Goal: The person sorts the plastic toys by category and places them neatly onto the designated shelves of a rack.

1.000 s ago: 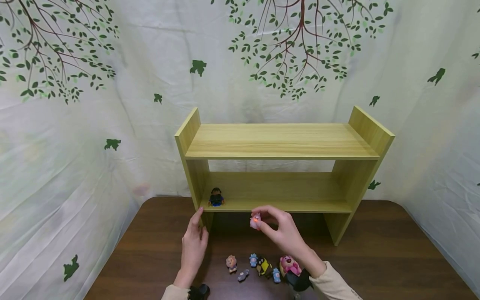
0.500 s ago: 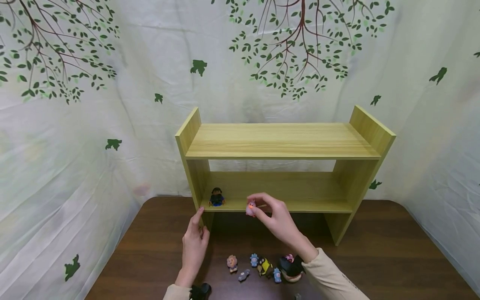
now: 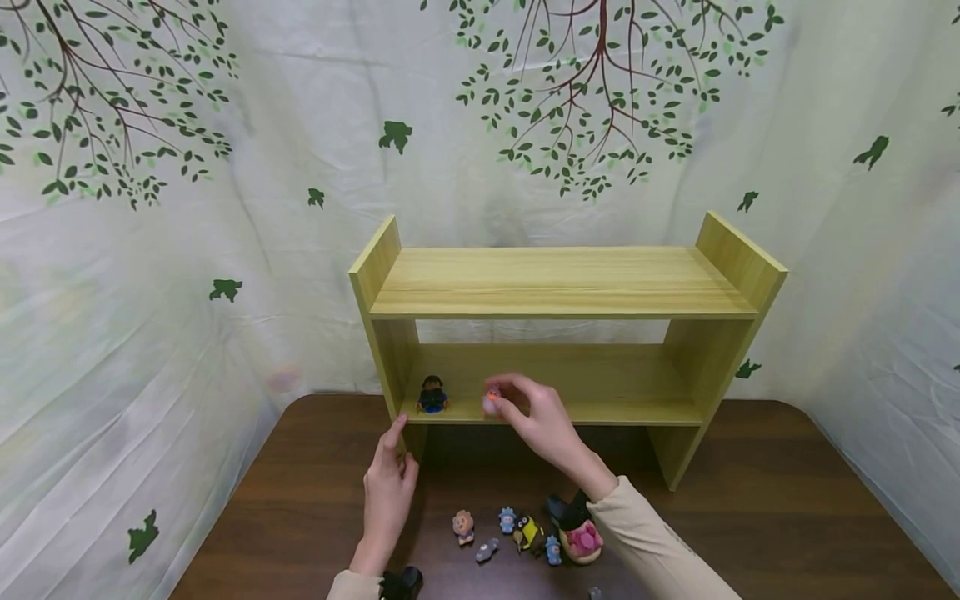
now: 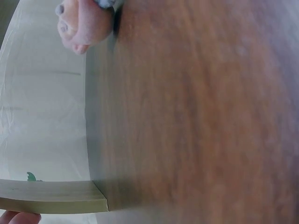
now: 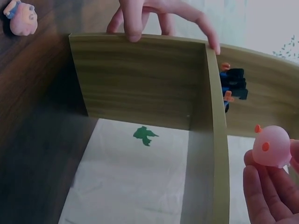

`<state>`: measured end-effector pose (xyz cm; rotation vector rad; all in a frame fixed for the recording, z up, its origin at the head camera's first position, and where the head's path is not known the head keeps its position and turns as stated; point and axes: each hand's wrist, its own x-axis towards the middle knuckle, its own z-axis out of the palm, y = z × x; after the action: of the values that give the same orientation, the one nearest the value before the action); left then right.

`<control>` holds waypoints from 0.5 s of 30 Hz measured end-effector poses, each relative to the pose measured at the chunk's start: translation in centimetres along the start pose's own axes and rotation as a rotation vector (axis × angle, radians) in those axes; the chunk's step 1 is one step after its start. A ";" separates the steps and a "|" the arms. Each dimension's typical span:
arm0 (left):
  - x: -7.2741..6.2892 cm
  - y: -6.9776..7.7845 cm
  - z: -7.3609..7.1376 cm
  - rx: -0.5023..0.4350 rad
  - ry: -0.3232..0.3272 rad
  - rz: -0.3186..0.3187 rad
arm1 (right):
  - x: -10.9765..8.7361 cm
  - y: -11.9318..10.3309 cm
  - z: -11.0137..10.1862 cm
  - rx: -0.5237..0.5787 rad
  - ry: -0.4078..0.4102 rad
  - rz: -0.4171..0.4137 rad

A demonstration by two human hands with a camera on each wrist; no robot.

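My right hand [image 3: 542, 421] pinches a small pink figurine [image 5: 272, 145] with orange nubs between thumb and fingers. In the head view it hovers at the front of the middle board of a light wooden shelf [image 3: 562, 282]. A dark-haired figurine [image 3: 432, 395] in blue sits at that board's left end. Down at the shelf's left side panel, my left hand [image 3: 387, 483] grips the front edge. The right wrist view shows its thumb on the panel edge, with one fingertip reaching the middle board. Only the tips of the left hand's fingers [image 4: 21, 218] appear in the left wrist view.
Several figurines lie on the brown table [image 3: 300, 500] before the shelf: a peach-pink one [image 3: 463, 527], small blue ones, a yellow-and-black one [image 3: 529, 534] and a larger pink one [image 3: 582, 540] partly behind the right wrist. A leaf-printed cloth [image 3: 300, 100] hangs behind.
My right hand has risen and moved left and forward with the pink figurine, from below the middle board's front edge to its level. The left hand stays at the side panel.
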<state>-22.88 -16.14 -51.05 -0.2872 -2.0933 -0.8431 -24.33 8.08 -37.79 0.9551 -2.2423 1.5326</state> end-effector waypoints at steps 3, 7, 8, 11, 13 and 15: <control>0.0 0.0 0.0 0.001 0.001 -0.005 | 0.3 0.1 0.1 -0.030 -0.007 0.006; 0.0 0.0 0.0 0.004 -0.001 -0.014 | 0.7 0.4 0.2 -0.044 -0.025 0.018; 0.0 0.0 0.0 0.005 -0.002 -0.015 | 0.8 0.4 0.2 -0.051 -0.029 0.018; 0.0 0.1 0.0 0.009 -0.008 -0.025 | 1.1 0.6 0.4 -0.072 -0.041 0.017; 0.0 0.1 -0.1 0.005 -0.012 -0.030 | 1.2 0.7 0.5 -0.088 -0.048 0.017; 0.0 0.2 -0.1 0.001 -0.012 -0.033 | 1.4 0.9 0.6 -0.097 -0.054 0.018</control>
<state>-22.71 -16.08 -50.93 -0.2591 -2.1149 -0.8617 -25.88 7.18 -37.93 0.9617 -2.3458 1.4066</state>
